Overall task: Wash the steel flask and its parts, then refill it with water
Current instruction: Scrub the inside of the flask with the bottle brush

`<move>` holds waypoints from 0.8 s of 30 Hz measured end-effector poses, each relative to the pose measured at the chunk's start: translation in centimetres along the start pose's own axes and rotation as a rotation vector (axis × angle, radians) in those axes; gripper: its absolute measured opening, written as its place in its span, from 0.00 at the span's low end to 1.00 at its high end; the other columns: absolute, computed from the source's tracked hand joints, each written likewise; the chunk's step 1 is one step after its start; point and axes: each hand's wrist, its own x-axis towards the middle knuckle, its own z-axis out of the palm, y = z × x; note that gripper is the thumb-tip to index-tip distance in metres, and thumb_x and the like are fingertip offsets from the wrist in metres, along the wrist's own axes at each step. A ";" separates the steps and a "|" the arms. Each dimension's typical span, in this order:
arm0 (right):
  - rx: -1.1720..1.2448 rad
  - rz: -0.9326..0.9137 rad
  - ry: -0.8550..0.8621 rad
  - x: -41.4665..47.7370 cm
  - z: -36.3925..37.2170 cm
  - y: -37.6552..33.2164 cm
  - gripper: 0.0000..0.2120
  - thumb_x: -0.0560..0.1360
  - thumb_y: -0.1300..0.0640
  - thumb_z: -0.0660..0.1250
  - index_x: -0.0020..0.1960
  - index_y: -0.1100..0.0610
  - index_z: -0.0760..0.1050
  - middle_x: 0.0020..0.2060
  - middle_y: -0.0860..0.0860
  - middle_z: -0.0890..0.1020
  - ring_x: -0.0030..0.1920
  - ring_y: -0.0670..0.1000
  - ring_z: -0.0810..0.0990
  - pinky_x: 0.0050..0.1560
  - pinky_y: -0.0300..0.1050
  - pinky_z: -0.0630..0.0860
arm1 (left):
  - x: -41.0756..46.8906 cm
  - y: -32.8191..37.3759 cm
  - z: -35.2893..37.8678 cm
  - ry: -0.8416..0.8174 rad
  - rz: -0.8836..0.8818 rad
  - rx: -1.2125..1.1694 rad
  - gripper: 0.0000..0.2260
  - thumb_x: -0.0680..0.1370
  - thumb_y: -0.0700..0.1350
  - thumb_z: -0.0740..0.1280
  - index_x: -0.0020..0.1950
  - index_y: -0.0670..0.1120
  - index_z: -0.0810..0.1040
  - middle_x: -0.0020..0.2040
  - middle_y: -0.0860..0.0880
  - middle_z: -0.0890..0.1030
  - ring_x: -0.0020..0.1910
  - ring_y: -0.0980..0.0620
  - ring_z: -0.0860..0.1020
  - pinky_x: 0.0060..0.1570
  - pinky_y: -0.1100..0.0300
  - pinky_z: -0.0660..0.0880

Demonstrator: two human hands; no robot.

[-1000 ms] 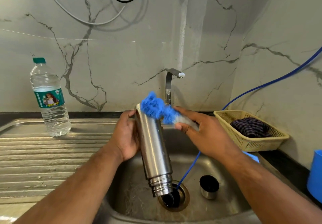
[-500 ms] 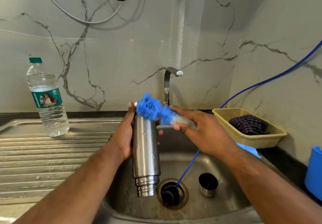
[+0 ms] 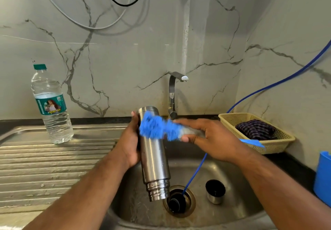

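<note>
- Left hand [image 3: 129, 140] wraps around the steel flask [image 3: 155, 160], held neck-down over the sink [image 3: 232, 210], its threaded mouth just above the drain.
- Right hand [image 3: 213, 138] grips a blue brush [image 3: 155, 127], bristles pressed against the flask's upturned base end.
- Below, a black round part [image 3: 176, 203] sits in the drain, a steel cup [image 3: 215, 191] beside it; a blue hose [image 3: 195, 170] runs into the drain.
- Farther back, a water bottle [image 3: 52, 108] stands on the drainboard [image 3: 53, 161] at left, a basket [image 3: 284, 140] holding a checked cloth [image 3: 254, 129] sits at right, and the tap [image 3: 172, 93] rises against the wall.
</note>
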 end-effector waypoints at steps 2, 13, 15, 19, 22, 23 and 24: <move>0.008 0.012 -0.044 -0.2 0.1 -0.1 0.24 0.78 0.41 0.70 0.69 0.25 0.67 0.60 0.38 0.83 0.56 0.40 0.79 0.57 0.48 0.79 | -0.2 0.1 -0.1 -0.040 0.000 0.018 0.35 0.77 0.73 0.53 0.63 0.48 0.81 0.57 0.39 0.85 0.56 0.37 0.82 0.55 0.44 0.78; 0.121 0.090 0.154 -0.3 -0.6 -1.0 0.22 0.81 0.40 0.65 0.74 0.36 0.70 0.66 0.39 0.80 0.65 0.39 0.77 0.67 0.42 0.74 | 0.3 -1.0 0.0 -0.142 0.243 0.337 0.42 0.54 0.60 0.86 0.63 0.47 0.79 0.53 0.47 0.86 0.56 0.44 0.83 0.58 0.48 0.79; 0.109 0.061 0.080 -0.4 -1.1 -1.3 0.20 0.80 0.42 0.68 0.71 0.34 0.73 0.64 0.34 0.80 0.63 0.34 0.77 0.64 0.37 0.74 | 0.2 -1.4 0.4 -0.149 0.278 0.417 0.34 0.60 0.50 0.86 0.64 0.48 0.80 0.57 0.48 0.86 0.59 0.48 0.83 0.62 0.48 0.78; -0.044 0.129 0.089 -0.6 -2.1 -0.9 0.20 0.78 0.38 0.68 0.69 0.30 0.72 0.62 0.35 0.82 0.62 0.40 0.79 0.63 0.46 0.77 | 0.4 -1.9 0.3 -0.090 0.306 0.492 0.32 0.64 0.39 0.83 0.66 0.52 0.78 0.56 0.53 0.86 0.55 0.55 0.84 0.55 0.56 0.80; -0.087 0.147 0.114 -0.6 -1.7 -1.3 0.22 0.77 0.35 0.67 0.70 0.29 0.70 0.63 0.37 0.82 0.63 0.42 0.79 0.62 0.48 0.78 | 0.6 -2.0 0.3 -0.065 0.323 0.551 0.32 0.64 0.39 0.83 0.65 0.54 0.77 0.55 0.54 0.86 0.53 0.56 0.84 0.53 0.57 0.80; -0.028 0.119 0.073 -0.6 -1.4 -1.5 0.22 0.77 0.36 0.68 0.70 0.30 0.71 0.62 0.36 0.82 0.60 0.39 0.80 0.61 0.46 0.78 | 0.6 -2.2 0.3 -0.071 0.334 0.549 0.31 0.65 0.39 0.83 0.65 0.52 0.78 0.55 0.53 0.86 0.54 0.54 0.84 0.53 0.57 0.81; 0.017 0.108 0.026 -0.6 -1.2 -1.6 0.22 0.77 0.37 0.69 0.70 0.31 0.73 0.61 0.36 0.83 0.56 0.36 0.80 0.58 0.43 0.78 | 0.6 -2.3 0.3 -0.074 0.343 0.545 0.30 0.65 0.39 0.83 0.64 0.50 0.79 0.55 0.52 0.86 0.55 0.52 0.84 0.53 0.57 0.81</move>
